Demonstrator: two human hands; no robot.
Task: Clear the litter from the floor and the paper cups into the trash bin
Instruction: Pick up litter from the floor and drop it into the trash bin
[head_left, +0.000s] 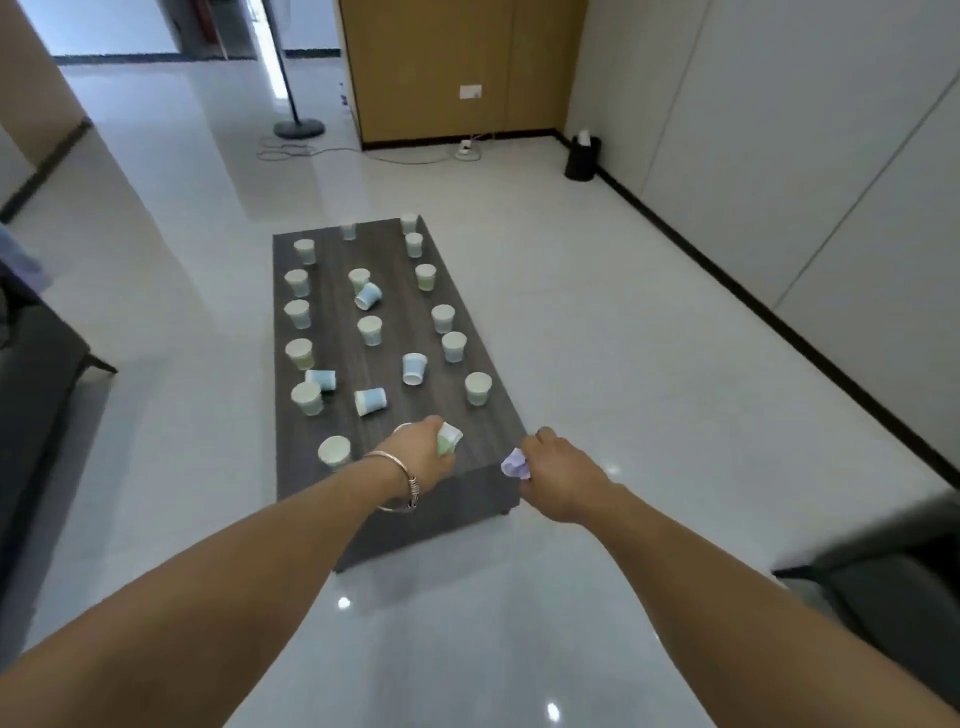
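paper cups: 20 | crumpled purple paper: 1 | table: 1 | trash bin: 1

The left grip holds a green paper cup over the near end of the dark bench. The right grip clutches crumpled purple paper beside its corner. More cups stand or lie there. A black trash bin stands well beyond it.

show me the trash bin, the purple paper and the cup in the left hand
trash bin (583, 161), head view, middle of its black side
purple paper (513, 461), head view, the crumpled part that shows
held cup (447, 441), head view, its green side below the rim
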